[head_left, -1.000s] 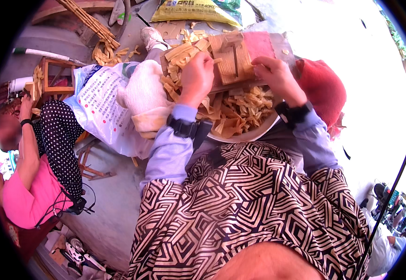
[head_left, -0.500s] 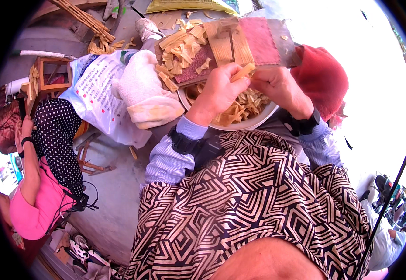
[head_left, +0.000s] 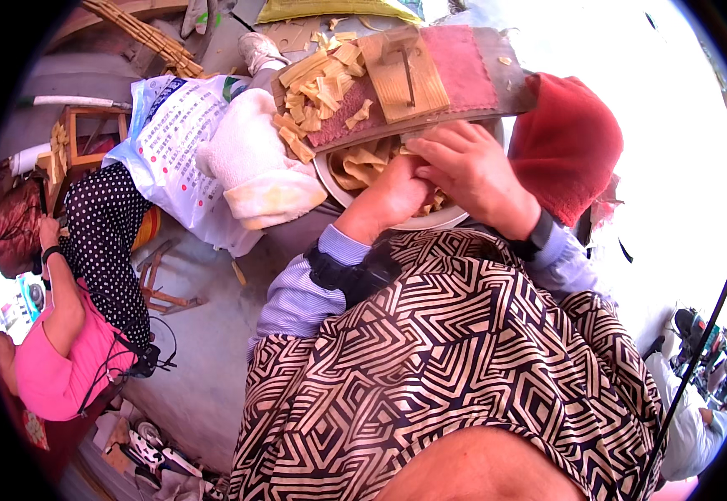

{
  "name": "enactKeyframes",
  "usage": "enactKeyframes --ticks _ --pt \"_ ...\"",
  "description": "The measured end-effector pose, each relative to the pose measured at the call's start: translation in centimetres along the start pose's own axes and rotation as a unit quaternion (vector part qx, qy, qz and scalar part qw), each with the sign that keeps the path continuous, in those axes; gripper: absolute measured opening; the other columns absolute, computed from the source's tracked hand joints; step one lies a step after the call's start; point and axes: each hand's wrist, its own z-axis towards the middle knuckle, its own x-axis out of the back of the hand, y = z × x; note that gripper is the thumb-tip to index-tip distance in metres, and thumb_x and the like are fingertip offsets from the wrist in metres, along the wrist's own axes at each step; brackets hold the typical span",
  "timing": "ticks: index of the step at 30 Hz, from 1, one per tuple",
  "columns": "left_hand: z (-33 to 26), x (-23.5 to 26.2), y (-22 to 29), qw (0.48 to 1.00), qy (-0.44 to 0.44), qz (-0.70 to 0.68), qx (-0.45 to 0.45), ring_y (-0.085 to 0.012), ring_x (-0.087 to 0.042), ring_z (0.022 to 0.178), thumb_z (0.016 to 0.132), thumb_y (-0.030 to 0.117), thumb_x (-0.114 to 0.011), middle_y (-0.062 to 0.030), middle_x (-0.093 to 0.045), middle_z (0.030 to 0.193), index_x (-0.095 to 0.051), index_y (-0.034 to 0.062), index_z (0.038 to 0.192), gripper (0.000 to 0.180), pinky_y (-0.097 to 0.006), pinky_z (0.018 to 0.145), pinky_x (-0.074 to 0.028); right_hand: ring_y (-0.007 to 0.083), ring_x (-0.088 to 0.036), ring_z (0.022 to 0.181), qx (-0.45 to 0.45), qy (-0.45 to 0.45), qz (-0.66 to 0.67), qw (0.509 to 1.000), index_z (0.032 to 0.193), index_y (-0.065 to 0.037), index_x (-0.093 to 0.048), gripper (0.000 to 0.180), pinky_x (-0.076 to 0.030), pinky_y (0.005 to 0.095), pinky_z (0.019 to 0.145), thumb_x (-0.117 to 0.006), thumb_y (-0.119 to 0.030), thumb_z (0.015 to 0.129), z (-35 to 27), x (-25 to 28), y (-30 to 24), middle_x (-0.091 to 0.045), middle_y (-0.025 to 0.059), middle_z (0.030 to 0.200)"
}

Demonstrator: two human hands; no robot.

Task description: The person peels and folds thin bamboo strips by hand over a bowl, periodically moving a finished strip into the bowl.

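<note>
Both hands worked low over the white basin (head_left: 432, 223), probably so that anything dropped would be caught in it. The right hand (head_left: 476, 174) lay across the fingertips of the left hand (head_left: 397, 197), its own fingers slightly bent and close together; the left's were curled and mostly hidden, so I cannot tell whether either hand pinched a strip. Pale-yellow strips (head_left: 362, 169) lay in the basin, and a loose pile (head_left: 328, 82) covered the left end of the board (head_left: 511, 88) — within easy reach, it seemed. The board partly overhung the basin, a wooden block with a metal bar (head_left: 380, 79) on its middle and a pink cloth (head_left: 466, 67) just beside that. A white towel (head_left: 251, 159) and a red cloth (head_left: 565, 149) flanked the basin, perhaps as padding for the legs.
</note>
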Motion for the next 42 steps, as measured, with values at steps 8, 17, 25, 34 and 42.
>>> enactKeyframes --ticks 8,17,25,34,42 --pt "-4.4 1.9 6.4 0.994 -0.062 -0.037 -0.081 -0.004 -0.045 0.056 0.094 0.014 -0.055 0.0047 -0.05 0.068 -0.063 -0.0007 0.103 0.02 -0.02 0.05 -0.037 0.0135 -0.047 0.049 -0.238 0.047 0.187 0.952 0.077 0.0 -0.056 0.02 -0.042 0.0306 0.047 -0.061 -0.013 0.091 -0.5 3.5 1.4 -0.051 0.0132 0.057" --pt "0.2 0.3 1.9 0.966 0.026 -0.2 -0.165 -0.005 -0.057 0.078 0.098 0.016 -0.05 -0.0018 -0.063 0.09 -0.062 -0.0016 0.104 0.022 -0.02 0.067 -0.046 0.0053 -0.052 0.065 -0.324 0.037 0.611 0.721 0.094 0.003 -0.067 0.018 -0.043 0.0197 0.056 -0.062 -0.014 0.092 0.3 1.4 -1.5 -0.059 -0.0024 0.071" --pt "0.0 -1.3 1.9 0.97 -0.028 -0.232 -0.065 -0.0023 -0.038 0.058 0.096 0.015 -0.053 0.0039 -0.047 0.073 -0.051 0.0047 0.118 0.024 -0.016 0.048 -0.031 0.0245 -0.062 0.057 -0.211 0.17 0.076 0.96 0.1 -0.011 -0.068 0.019 -0.05 0.0308 0.053 -0.063 -0.007 0.083 -0.6 -1.4 0.4 -0.061 0.0104 0.066" --pt "0.7 1.2 -0.6 0.923 0.124 0.239 -0.275 -0.0121 -0.055 0.065 0.09 0.007 -0.057 -0.0041 -0.06 0.08 -0.061 0.0021 0.105 0.016 -0.026 0.057 -0.047 0.0266 -0.062 0.064 -0.249 0.069 0.067 0.964 0.091 -0.01 -0.069 0.014 -0.048 0.0342 0.055 -0.065 -0.022 0.086 -1.7 -1.1 0.7 -0.062 0.0096 0.073" --pt "1.1 1.3 0.4 0.827 0.179 0.351 -0.4 -0.029 -0.061 0.089 0.08 0.002 -0.062 -0.0085 -0.064 0.101 -0.061 0.0038 0.111 0.031 -0.034 0.078 -0.049 0.0121 -0.059 0.094 -0.433 0.026 0.714 0.549 0.104 -0.002 -0.066 0.03 -0.046 0.0285 0.086 -0.056 -0.029 0.095 -2.1 -2.6 1.1 -0.066 0.003 0.099"
